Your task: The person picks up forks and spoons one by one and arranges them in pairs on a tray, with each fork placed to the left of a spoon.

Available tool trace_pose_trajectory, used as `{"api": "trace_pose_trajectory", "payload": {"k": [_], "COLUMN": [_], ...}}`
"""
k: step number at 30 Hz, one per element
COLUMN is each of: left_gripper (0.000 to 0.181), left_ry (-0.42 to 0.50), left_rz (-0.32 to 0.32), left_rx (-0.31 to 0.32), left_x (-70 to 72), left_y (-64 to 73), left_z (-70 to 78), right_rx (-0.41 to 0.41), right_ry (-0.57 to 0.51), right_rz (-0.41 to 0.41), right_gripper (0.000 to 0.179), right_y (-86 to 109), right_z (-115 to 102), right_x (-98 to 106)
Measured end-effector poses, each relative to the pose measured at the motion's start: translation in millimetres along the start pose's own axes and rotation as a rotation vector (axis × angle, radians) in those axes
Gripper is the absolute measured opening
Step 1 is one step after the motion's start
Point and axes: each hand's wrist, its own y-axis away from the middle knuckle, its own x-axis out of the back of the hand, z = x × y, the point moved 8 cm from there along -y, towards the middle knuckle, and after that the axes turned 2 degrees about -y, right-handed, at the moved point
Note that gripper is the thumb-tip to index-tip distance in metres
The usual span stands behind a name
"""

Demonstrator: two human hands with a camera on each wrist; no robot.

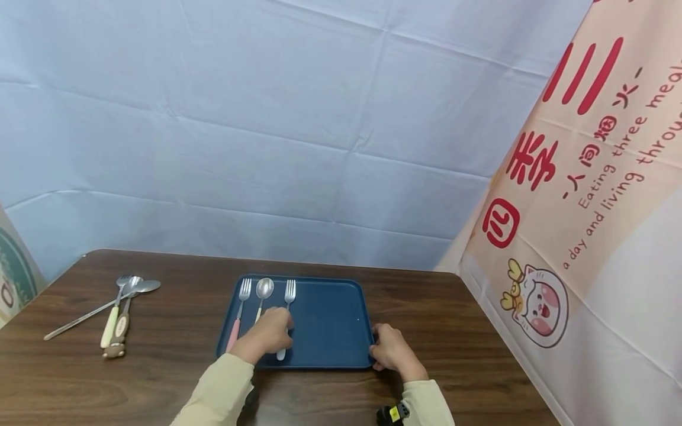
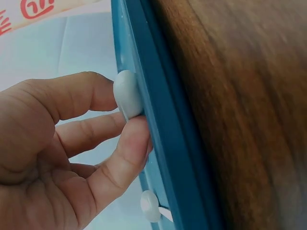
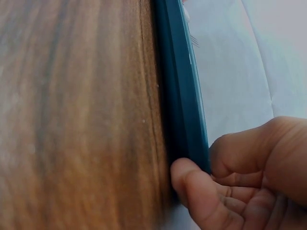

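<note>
A dark blue tray [image 1: 335, 331] lies on the table, bearing three pieces of cutlery. My left hand [image 1: 273, 330] is over its middle, pinching the white handle end [image 2: 128, 95] of a fork [image 1: 290, 290] between thumb and finger. The fork's tines point to the far side. Left of it lie a spoon [image 1: 264, 288] with a pale handle, partly covered by the hand, and a fork with a pink handle [image 1: 233, 336]. At the tray's near right corner, my right hand [image 1: 391, 349] grips the rim, fingers and thumb around the edge [image 3: 192, 110].
On the left of the wooden table [image 1: 176, 331] lie a fork with a yellow handle [image 1: 109, 326], a spoon with a brown bear handle [image 1: 121, 325] and a long metal spoon [image 1: 87, 316], overlapping at their heads. A pale cloth [image 1: 240, 148] hangs behind; a printed one [image 1: 597, 236] hangs right.
</note>
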Motion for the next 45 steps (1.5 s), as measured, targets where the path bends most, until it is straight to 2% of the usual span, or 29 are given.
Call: {"api": "trace_pose_trajectory", "payload": {"k": [8,15,23,45], "left_gripper": [0.024,0.013,0.029,0.032], "left_ry": [-0.043,-0.053,-0.057,-0.054], "left_rz": [-0.009,-0.009,-0.028,-0.026], "left_rx": [0.021,-0.002,-0.006,-0.039], "left_x": [-3.3,-7.2,-7.6,-4.5], "left_y": [-2.7,-2.4,-1.3,0.4], "left_z": [1.0,3.5,4.1,3.9], "right_rx": [0.004,0.01,0.012,-0.005], "right_ry": [-0.004,-0.007,-0.002,-0.009], "right_rz": [0.0,0.0,-0.006,-0.007], "right_gripper": [0.043,0.043,0.043,0.043], "right_y": [-0.3,-0.5,-0.2,-2.4], "right_z": [0.1,0.9,1.1,1.2], "right_x": [0.1,0.3,-1.0,-0.1]}}
